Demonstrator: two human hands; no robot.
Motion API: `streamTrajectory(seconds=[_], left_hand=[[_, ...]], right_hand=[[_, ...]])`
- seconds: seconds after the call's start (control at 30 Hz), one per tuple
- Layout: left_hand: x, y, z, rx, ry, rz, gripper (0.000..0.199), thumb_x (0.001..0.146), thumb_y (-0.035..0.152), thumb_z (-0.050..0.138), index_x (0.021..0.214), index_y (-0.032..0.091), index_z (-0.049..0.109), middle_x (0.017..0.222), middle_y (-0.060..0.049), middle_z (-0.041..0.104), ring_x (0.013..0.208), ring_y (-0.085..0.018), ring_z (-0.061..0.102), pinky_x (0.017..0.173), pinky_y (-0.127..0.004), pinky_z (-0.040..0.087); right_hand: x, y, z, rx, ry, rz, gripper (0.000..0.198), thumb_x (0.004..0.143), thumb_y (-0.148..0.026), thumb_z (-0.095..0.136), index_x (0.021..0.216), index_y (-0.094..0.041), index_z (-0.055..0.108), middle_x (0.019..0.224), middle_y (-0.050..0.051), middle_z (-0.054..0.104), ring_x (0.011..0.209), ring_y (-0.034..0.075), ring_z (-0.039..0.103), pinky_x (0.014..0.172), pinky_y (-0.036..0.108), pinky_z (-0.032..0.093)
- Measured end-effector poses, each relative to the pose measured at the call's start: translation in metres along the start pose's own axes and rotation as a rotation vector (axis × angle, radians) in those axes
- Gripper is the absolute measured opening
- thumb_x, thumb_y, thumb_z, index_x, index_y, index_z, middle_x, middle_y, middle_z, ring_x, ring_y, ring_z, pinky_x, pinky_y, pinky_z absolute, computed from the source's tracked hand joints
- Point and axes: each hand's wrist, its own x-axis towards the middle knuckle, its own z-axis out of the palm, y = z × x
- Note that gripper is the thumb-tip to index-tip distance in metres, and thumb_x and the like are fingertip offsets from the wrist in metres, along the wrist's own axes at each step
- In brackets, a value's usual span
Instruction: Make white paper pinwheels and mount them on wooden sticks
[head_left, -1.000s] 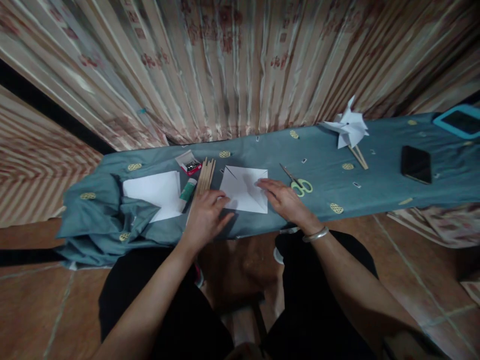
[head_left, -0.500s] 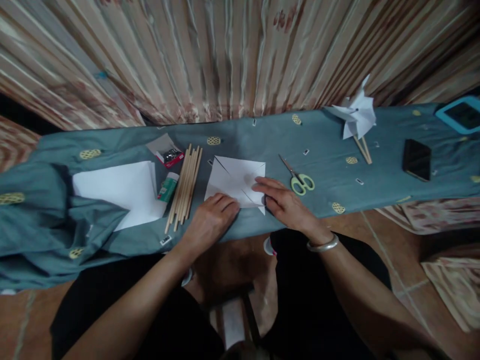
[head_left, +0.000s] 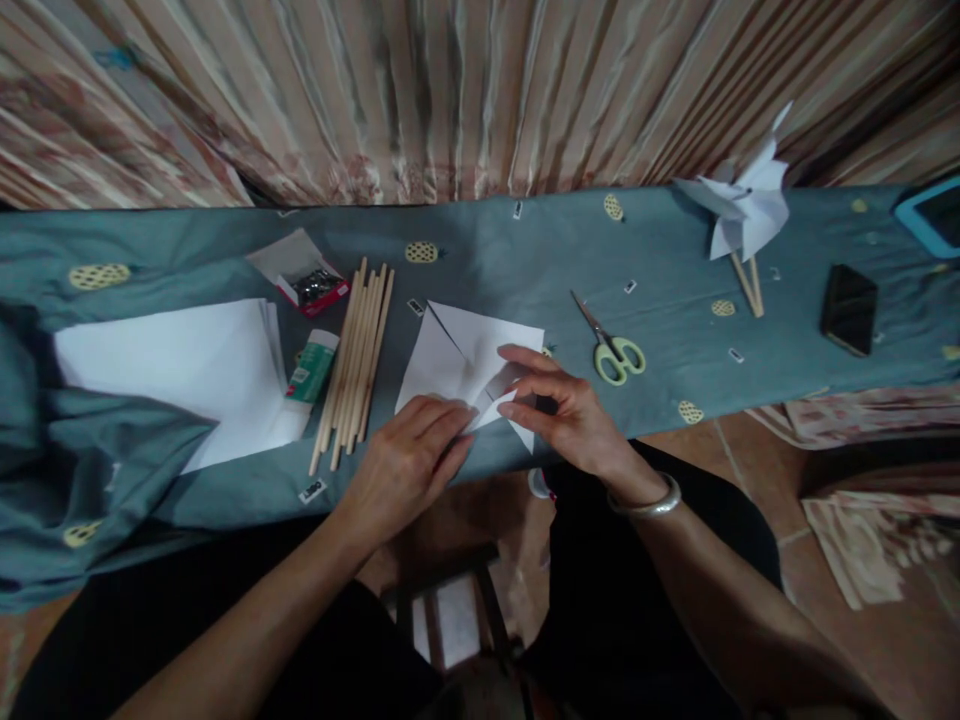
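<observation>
A white square of paper point(head_left: 480, 335) with slits cut in from its corners lies on the cloth before me. My right hand point(head_left: 559, 405), with a silver bangle at the wrist, pinches a lifted flap of it between thumb and finger. At the paper's near edge, my left hand point(head_left: 420, 445) is closed with its fingertips on the sheet; its thumb is below them. Right of the paper rest green-handled scissors point(head_left: 615, 350), blades pointing away. A bundle of wooden sticks point(head_left: 356, 365) lies to the left, beside a green and white glue stick point(head_left: 311, 375).
Blank sheets point(head_left: 172, 370) lie at the left, partly under bunched tablecloth point(head_left: 150, 440). Near them is an opened box of metal pins point(head_left: 311, 285). A paper pinwheel point(head_left: 750, 205) on sticks, a dark phone point(head_left: 850, 310) and a blue-framed device point(head_left: 930, 220) are at the right. Curtains hang behind.
My right hand has gone from resting on the paper to pinching up a flap and bending it toward the near edge. My left hand stays by that edge. The view has shifted slightly.
</observation>
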Motion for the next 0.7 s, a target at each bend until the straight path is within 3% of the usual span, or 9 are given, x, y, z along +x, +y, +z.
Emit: streamTrajectory(seconds=[0.1,0.37,0.7], left_hand=[[-0.001,0.003,0.0,0.026,-0.024,0.03,0.033,0.092,0.017,0.055,0.125,0.013,0.054,0.105,-0.011,0.069,0.095,-0.021,0.064,0.082,-0.038,0.057],[-0.003,0.0,0.005,-0.002,0.0,0.053,0.024,0.093,0.012,0.052,0.114,0.016,0.062,0.103,-0.01,0.068,0.096,-0.021,0.063,0.079,-0.037,0.058],[-0.007,0.001,0.01,-0.026,0.04,0.03,0.024,0.09,0.01,0.057,0.114,0.011,0.061,0.104,-0.011,0.067,0.097,-0.02,0.062,0.085,-0.036,0.058]], right_hand=[[0.0,0.002,0.006,-0.112,0.051,-0.066,0.004,0.082,-0.023,0.07,0.077,-0.023,0.069,0.135,0.007,0.06,0.131,0.025,0.05,0.114,0.048,0.034],[0.003,0.0,0.015,-0.284,0.121,-0.152,0.002,0.083,-0.026,0.068,0.082,-0.024,0.067,0.137,0.004,0.057,0.135,0.027,0.045,0.113,0.051,0.036],[0.003,-0.003,0.016,-0.312,0.122,-0.158,0.004,0.084,-0.027,0.068,0.088,-0.024,0.066,0.137,0.006,0.057,0.135,0.026,0.044,0.114,0.049,0.036]])
